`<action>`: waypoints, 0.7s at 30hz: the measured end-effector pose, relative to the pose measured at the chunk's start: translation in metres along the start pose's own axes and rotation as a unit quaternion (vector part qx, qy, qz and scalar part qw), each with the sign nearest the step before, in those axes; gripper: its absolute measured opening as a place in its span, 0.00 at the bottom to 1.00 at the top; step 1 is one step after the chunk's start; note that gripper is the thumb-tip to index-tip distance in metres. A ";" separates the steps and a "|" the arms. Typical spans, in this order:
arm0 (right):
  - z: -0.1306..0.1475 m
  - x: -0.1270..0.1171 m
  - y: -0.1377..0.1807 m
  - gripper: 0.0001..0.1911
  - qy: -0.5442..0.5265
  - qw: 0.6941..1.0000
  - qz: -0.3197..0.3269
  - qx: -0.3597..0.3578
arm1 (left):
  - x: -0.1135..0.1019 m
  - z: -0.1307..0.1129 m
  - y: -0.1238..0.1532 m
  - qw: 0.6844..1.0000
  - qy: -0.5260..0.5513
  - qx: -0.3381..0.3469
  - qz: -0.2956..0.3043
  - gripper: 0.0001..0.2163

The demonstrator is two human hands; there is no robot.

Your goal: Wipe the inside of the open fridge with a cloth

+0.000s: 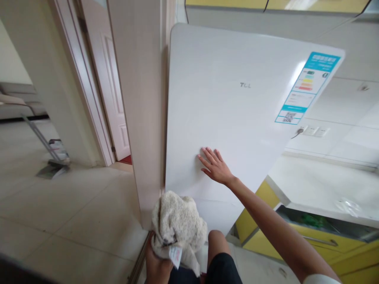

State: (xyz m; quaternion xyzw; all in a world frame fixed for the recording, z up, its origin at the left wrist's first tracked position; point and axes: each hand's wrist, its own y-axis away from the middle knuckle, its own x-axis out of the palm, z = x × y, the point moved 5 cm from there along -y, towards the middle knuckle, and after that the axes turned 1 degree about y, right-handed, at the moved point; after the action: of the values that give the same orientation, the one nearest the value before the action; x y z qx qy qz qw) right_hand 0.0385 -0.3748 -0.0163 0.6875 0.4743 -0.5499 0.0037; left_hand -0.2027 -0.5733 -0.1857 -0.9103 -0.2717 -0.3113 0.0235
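A white refrigerator [204,110] with a TCL logo fills the middle of the view. My right hand [217,169] lies flat against its door, fingers spread and holding nothing. Low in front of the door, a bunched beige towel [180,217] with a white label [175,255] hanging from it is held up by my left hand [158,262]. Most of the left hand's fingers are hidden under and behind the cloth. An energy label [308,86] is stuck on the upper right of the door.
A door frame post [136,98] stands close along the refrigerator's left side. To the right are a white counter [325,185], yellow cabinets [314,232] and wall sockets [312,130]. A dustpan [53,169] stands on the tiled floor [89,221] at left.
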 end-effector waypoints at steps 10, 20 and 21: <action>-0.026 0.038 -0.020 0.37 0.010 1.000 0.019 0.003 | 0.021 0.025 -0.016 0.996 -0.091 0.001 0.004 0.33; -0.012 -0.004 -0.005 0.38 -0.263 0.963 0.026 0.041 | 0.082 0.026 -0.020 0.991 -0.123 0.056 0.019 0.31; -0.007 -0.015 0.003 0.38 -0.307 0.950 0.009 0.053 | 0.089 0.026 -0.023 0.989 -0.134 0.066 0.014 0.31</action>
State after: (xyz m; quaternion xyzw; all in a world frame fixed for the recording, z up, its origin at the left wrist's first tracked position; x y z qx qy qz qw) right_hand 0.0467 -0.3825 -0.0039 0.4884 0.4140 -0.7591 0.1175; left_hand -0.1417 -0.5059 -0.1577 -0.9439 -0.2797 -0.1681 0.0510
